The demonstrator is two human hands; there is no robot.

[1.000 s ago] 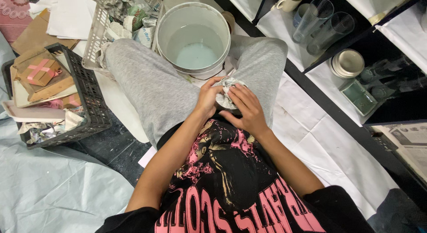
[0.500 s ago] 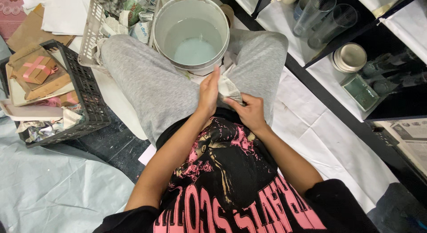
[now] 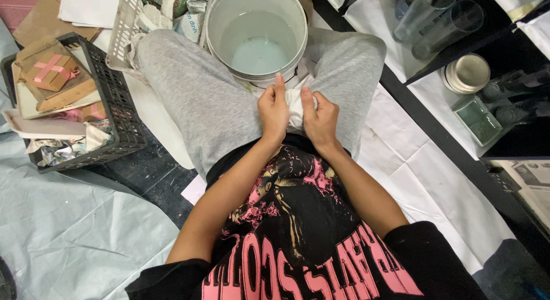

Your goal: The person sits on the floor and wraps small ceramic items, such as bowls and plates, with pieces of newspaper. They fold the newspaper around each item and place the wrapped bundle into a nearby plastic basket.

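Both hands (image 3: pixel 297 112) around paper wad (image 3: pixel 295 103)

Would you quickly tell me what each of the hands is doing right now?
Left hand: closed on the white paper bundle.
Right hand: closed on the same bundle, from the other side.

Small brown box (image 3: pixel 50 71) with a pink ribbon cross is sitting in the black crate (image 3: pixel 117 114) at left, resting on flat brown cardboard pieces (image 3: pixel 69 96). Crumpled printed wrappers (image 3: pixel 172 13), green and white, are lying in the white basket (image 3: pixel 123 33) at top. Printed newspaper sheet (image 3: pixel 530 177) is lying at the right edge.
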